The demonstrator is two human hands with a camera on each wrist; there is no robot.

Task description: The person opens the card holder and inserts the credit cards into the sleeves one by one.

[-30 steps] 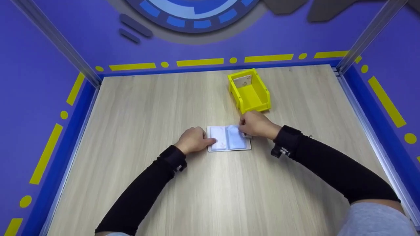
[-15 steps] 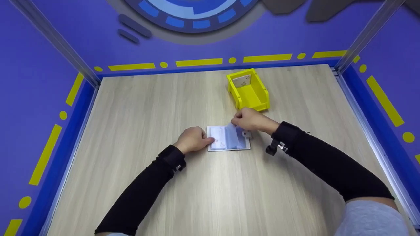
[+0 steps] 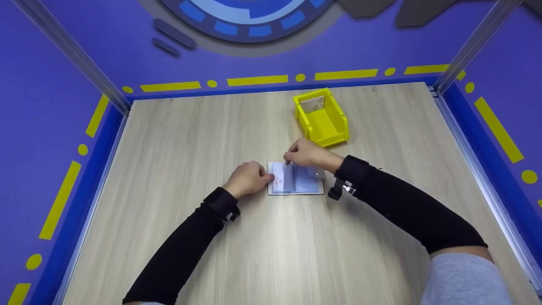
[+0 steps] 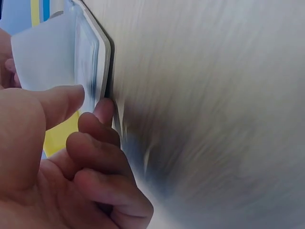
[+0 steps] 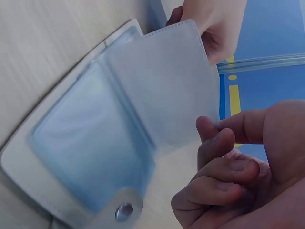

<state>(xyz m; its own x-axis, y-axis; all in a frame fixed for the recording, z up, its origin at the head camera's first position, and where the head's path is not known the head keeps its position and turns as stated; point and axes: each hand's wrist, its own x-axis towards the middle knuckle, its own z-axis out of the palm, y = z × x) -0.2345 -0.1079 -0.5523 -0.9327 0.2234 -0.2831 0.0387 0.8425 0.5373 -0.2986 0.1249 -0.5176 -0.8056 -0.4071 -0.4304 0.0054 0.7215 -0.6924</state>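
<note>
An open card holder (image 3: 308, 181) with a pale cover and clear plastic sleeves lies flat on the table. My right hand (image 3: 305, 153) pinches the corner of one translucent sleeve page (image 5: 159, 90) between thumb and index finger, and that page stands raised over the fold. On the holder's left edge, my left hand (image 3: 247, 178) grips the cover, thumb on the inner side and a fingertip at the underside in the left wrist view. The strap (image 5: 125, 210) with a metal snap lies at the holder's right edge.
Behind my right hand stands a yellow bin (image 3: 325, 127), with a pale patterned piece (image 3: 312, 104) against its inner back wall. The wood-grain table (image 3: 190, 140) is enclosed by blue walls (image 3: 254, 59) at the back and sides.
My right hand has moved left from the holder's right side, lifting and turning the sleeve page across the fold. My left hand has stayed at the left edge, its thumb drawn slightly outward.
</note>
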